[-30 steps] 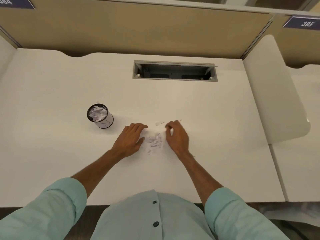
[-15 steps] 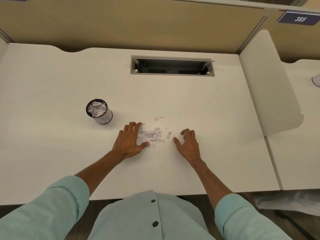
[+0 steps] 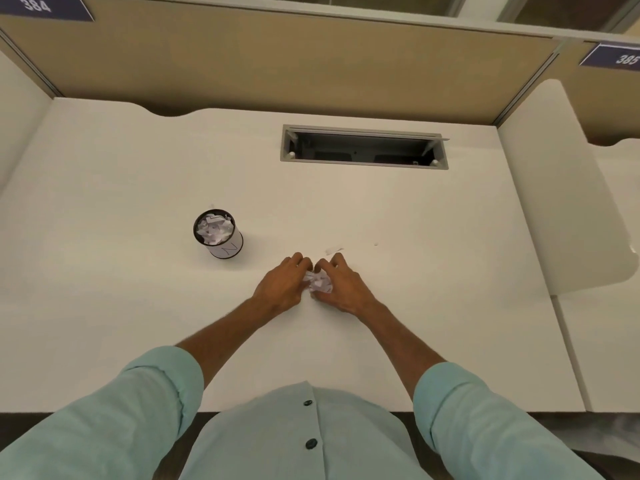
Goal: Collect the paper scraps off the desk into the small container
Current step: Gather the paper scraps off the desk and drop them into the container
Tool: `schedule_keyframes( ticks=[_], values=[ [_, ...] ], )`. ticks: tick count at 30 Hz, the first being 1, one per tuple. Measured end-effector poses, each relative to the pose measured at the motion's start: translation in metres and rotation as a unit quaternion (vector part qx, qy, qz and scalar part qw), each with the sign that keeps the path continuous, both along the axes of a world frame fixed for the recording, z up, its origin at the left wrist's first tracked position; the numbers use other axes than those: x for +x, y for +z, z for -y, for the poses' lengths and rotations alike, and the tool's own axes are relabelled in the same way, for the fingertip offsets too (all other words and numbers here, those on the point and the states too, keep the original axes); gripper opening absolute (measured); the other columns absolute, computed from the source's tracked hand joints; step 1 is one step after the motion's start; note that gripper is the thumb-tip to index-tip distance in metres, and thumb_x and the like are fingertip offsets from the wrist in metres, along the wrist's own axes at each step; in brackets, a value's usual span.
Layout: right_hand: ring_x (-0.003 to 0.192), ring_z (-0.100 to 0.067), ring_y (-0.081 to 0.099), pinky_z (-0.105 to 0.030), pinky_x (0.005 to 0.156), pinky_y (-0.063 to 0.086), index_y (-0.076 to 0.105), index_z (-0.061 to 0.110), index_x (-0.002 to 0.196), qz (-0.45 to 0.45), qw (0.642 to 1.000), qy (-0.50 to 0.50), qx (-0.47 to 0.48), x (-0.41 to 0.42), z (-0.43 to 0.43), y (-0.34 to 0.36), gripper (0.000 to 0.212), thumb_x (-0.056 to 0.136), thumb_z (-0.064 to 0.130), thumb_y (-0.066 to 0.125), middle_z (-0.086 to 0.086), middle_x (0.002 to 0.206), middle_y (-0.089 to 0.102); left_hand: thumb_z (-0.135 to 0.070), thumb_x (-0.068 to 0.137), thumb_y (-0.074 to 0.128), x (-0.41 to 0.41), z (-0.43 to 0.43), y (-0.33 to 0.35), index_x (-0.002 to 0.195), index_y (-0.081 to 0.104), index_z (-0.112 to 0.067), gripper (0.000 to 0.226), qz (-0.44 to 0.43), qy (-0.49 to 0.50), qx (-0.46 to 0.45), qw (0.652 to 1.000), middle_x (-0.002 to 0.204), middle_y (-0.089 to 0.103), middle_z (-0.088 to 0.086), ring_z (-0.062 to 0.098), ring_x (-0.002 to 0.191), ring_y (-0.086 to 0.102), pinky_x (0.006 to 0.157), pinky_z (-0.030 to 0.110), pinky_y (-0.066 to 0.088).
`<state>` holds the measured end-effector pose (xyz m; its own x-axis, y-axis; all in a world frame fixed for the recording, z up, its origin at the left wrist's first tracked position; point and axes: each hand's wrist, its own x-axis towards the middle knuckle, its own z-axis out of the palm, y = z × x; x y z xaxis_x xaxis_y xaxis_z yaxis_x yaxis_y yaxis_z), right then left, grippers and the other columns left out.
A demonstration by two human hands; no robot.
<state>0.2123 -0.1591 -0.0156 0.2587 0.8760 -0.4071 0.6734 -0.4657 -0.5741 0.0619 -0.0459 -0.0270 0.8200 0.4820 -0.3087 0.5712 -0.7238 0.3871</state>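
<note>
My left hand (image 3: 282, 284) and right hand (image 3: 341, 289) are cupped together on the worktop (image 3: 121, 306), fingers curled in, pressing a wad of scraps (image 3: 318, 281) between them. One loose scrap (image 3: 333, 250) lies just beyond my right fingertips, with a tiny fleck (image 3: 375, 244) further right. The cup (image 3: 219, 233), heaped with paper, stands to the far left of my hands, apart from them, with bare worktop between. The cable slot (image 3: 363, 147) sits well beyond, near the far edge. The near edge runs under my sleeves.
</note>
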Motion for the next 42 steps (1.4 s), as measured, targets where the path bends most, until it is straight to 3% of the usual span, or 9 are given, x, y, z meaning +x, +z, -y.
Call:
schedule_keyframes(
  ticks=[7,13,23,30,34,38,42],
  values=[
    [0.087,-0.035,0.062,-0.041,0.078,0.051,0.061,0.007,0.116,0.044,0.998,0.008,0.045,-0.013,-0.008,0.001,0.021,0.102,0.022,0.063,-0.012,0.112,0.051,-0.021,0.110,0.059,-0.001,-0.003,0.001,0.122,0.063,-0.009,0.017,0.031,0.035,-0.028,0.999,0.119,0.062,0.009,0.034,0.104,0.063,0.085,0.048,0.052],
    [0.089,-0.031,0.060,-0.031,0.073,0.037,0.066,0.005,0.107,0.059,0.996,-0.002,0.069,-0.015,-0.012,0.000,0.012,0.100,0.012,0.059,-0.010,0.103,0.057,-0.017,0.108,0.060,-0.008,-0.008,0.005,0.120,0.071,-0.009,0.018,0.043,0.055,-0.029,0.997,0.115,0.068,0.008,0.031,0.107,0.066,0.087,0.044,0.052],
    [0.083,-0.024,0.065,-0.040,0.077,0.055,0.072,0.013,0.097,0.042,0.983,-0.043,0.175,-0.019,-0.060,0.031,0.006,0.098,0.017,0.067,-0.006,0.095,0.063,-0.014,0.107,0.065,-0.033,-0.038,0.039,0.123,0.075,-0.013,0.019,0.170,0.134,0.027,0.976,0.115,0.072,0.006,0.029,0.106,0.068,0.079,0.041,0.053],
    [0.084,-0.024,0.067,-0.039,0.078,0.057,0.071,0.017,0.098,-0.002,0.974,-0.003,0.225,-0.059,-0.119,0.050,0.008,0.098,0.026,0.070,-0.005,0.094,0.065,-0.012,0.106,0.065,-0.078,-0.074,0.060,0.117,0.075,-0.015,0.015,0.245,0.261,0.062,0.932,0.116,0.073,-0.002,0.021,0.107,0.069,0.082,0.037,0.057],
    [0.087,-0.026,0.062,-0.040,0.074,0.052,0.068,0.010,0.092,0.016,0.978,0.022,0.208,-0.084,-0.154,0.052,0.010,0.093,0.020,0.068,-0.009,0.091,0.065,-0.024,0.103,0.062,-0.101,-0.097,0.064,0.115,0.077,-0.028,0.019,0.255,0.351,0.028,0.901,0.110,0.068,-0.013,0.008,0.094,0.063,0.076,0.015,0.044],
    [0.086,-0.026,0.056,-0.033,0.067,0.035,0.064,0.008,0.087,0.024,0.983,0.019,0.180,-0.099,-0.182,0.052,0.012,0.092,0.019,0.064,-0.012,0.089,0.063,-0.030,0.102,0.060,-0.110,-0.116,0.060,0.114,0.077,-0.024,0.021,0.237,0.366,0.012,0.900,0.111,0.071,-0.004,0.016,0.094,0.067,0.077,0.027,0.044],
    [0.086,-0.025,0.054,-0.031,0.069,0.033,0.064,0.008,0.091,0.026,0.986,0.023,0.161,-0.106,-0.199,0.050,0.015,0.095,0.023,0.064,-0.012,0.092,0.062,-0.035,0.104,0.060,-0.110,-0.125,0.055,0.119,0.076,-0.027,0.022,0.203,0.356,0.000,0.912,0.115,0.073,-0.004,0.020,0.099,0.071,0.082,0.034,0.052]
  ],
)
